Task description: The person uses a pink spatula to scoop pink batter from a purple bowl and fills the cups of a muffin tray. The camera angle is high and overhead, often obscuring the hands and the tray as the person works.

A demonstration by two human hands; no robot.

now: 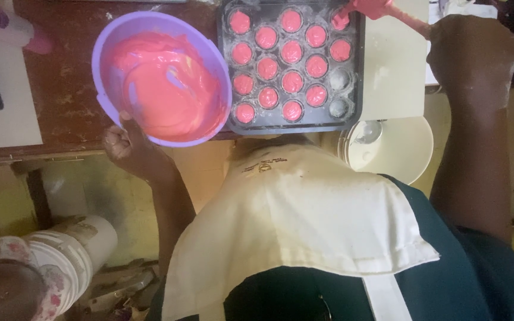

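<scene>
1. Filling a dark muffin tray (292, 126) with pink batter (168, 83), by the look of it; most cups already pink, two cups (339, 93) on the tray's right-hand column pale and floured, with no batter.
2. Tipped just left of the tray, rim touching or overlapping its edge: a purple bowl (99, 65), batter pooled toward its lower side.
3. Gripping the bowl's near rim, below and left of the tray: left hand (127, 142), thumb hooked over the edge, the other fingers curled shut beneath it.
4. Raised to the right of the tray, wrapped around the handle of a pink spatula (382, 9): right hand (474, 53), seen from the back, fingers closed tight on the handle as far as can be told.
5. Reaching over the tray's far right corner cup: the spatula's head, coated pink.
6. Judged as the step in hand: portioning batter into that corner cup, near the end of the tray.
7. Called for next, in judgement: a fresh scoop from the bowl, carried across the filled cups without dripping, and set into the bare cups on the right.
8. Near the tray otherwise: a white board (394, 71) just to its right, a round white plate (408, 151) below that, a cream apron (298, 208) below the tray.
</scene>
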